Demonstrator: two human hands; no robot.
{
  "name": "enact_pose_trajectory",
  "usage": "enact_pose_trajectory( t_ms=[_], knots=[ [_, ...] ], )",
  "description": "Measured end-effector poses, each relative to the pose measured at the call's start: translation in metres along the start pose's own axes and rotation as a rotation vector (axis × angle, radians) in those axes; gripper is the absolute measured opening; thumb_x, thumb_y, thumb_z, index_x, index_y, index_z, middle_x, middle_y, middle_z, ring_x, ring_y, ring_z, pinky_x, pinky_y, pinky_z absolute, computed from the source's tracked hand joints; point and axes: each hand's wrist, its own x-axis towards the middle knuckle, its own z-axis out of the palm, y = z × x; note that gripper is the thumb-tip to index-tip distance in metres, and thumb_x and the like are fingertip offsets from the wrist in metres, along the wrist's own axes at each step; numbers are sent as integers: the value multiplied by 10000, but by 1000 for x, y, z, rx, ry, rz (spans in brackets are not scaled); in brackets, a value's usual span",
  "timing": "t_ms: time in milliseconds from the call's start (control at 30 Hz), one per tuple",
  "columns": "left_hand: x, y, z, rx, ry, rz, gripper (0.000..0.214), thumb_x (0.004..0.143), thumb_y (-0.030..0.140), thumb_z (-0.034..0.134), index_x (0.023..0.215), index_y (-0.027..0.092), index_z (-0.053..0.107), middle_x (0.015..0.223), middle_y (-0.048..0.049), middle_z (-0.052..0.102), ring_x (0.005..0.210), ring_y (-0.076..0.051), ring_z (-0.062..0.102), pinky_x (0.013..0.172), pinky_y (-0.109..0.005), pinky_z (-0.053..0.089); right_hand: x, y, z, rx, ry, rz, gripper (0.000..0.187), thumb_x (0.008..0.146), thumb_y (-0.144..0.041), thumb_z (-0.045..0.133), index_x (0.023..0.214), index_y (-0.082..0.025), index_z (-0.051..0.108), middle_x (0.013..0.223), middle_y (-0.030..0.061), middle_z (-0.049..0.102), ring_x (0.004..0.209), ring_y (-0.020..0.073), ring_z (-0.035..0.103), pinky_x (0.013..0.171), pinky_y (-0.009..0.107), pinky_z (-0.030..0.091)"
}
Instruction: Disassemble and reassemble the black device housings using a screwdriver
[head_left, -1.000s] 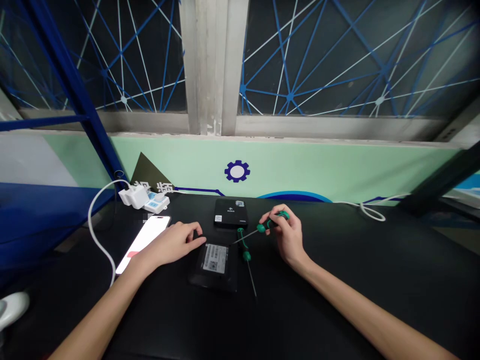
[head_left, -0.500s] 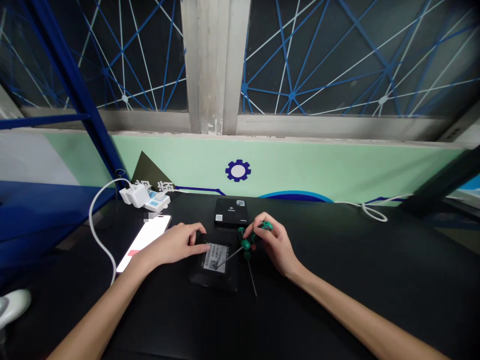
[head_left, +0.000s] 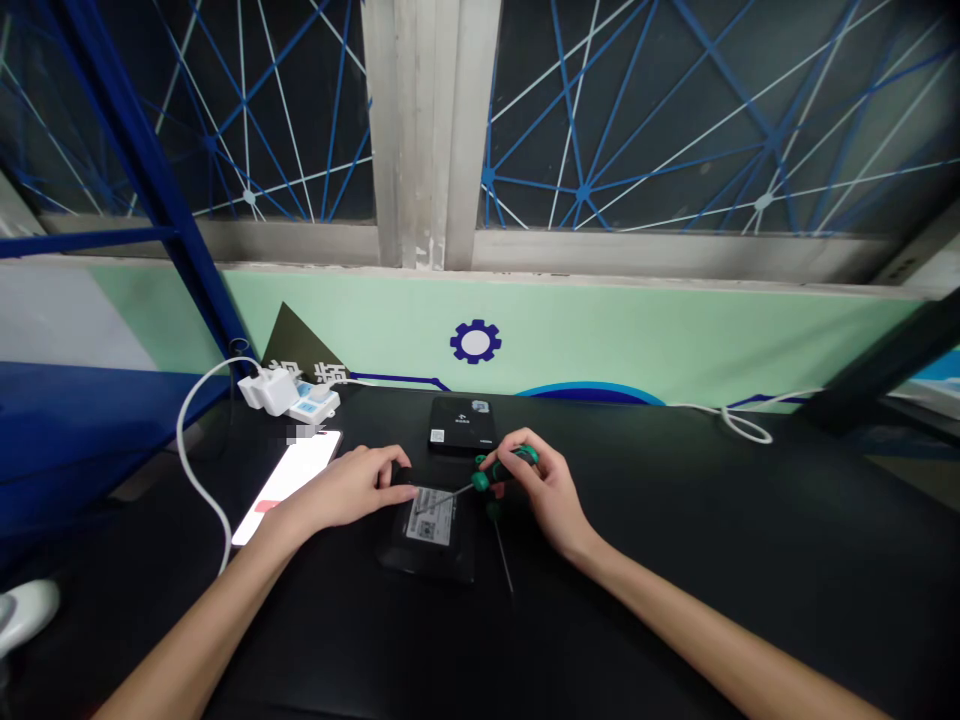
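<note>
A flat black electronic device [head_left: 390, 560] lies on the dark table with a white printed label [head_left: 431, 530] facing up. My left hand [head_left: 367, 480] grips its far left corner, thumb at the label's edge and the other fingers curled beyond. In my right hand [head_left: 544, 490] is a screwdriver [head_left: 480, 482] with a green handle, held slanting down to the left. Its thin shaft crosses above the label, with the tip at the label's left part; whether it touches cannot be seen. A second screwdriver [head_left: 503, 555] lies just right of the device, its handle partly hidden.
Behind the device lies another flat black box [head_left: 463, 425] with a small QR sticker. To the left are a lit phone [head_left: 289, 485], a white plug and power strip [head_left: 311, 403], and a curving white cable [head_left: 184, 445]. A white object [head_left: 30, 612] stands far left.
The screwdriver in my right hand has shifted slightly left, and its tip has moved up and left across the label. My left hand and the device stay in place.
</note>
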Motion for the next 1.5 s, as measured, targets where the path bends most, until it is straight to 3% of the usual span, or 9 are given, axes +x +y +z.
enact_pose_trajectory(
  t_ms=[367,633,1167,1300,1500],
  knots=[
    [0,-1,-1,29,40,-51,460,917,605,511,1158,227,618,746,18,649,721,-183,577,676,-277,371,10,13,-8,112,146,98,340,781,-470,774,780,-212,553,665,-7,684,485,113,548,431,208,433],
    [0,0,-2,42,61,-48,463,933,590,475,1174,220,613,731,14,650,724,-194,587,621,-275,350,9,13,-8,93,117,100,325,798,-467,749,775,-215,546,665,-2,678,499,119,544,428,207,430],
    [-3,4,-4,88,77,-55,473,929,610,474,1182,237,616,785,-8,665,813,-227,594,684,-291,370,8,13,-7,0,95,62,311,798,-458,733,791,-218,534,607,-21,637,455,111,508,381,196,404],
    [-4,6,-4,82,60,-61,522,891,661,503,1180,236,598,772,-2,662,781,-221,604,663,-289,362,7,12,-7,-8,91,51,307,800,-454,731,790,-220,533,596,-25,626,452,110,501,381,197,404],
    [-3,4,-5,65,38,-109,635,718,757,637,1046,223,536,739,18,670,743,-218,614,626,-287,341,8,12,-7,-27,127,31,316,811,-480,735,798,-224,551,606,-21,632,447,118,505,379,213,397]
  ],
)
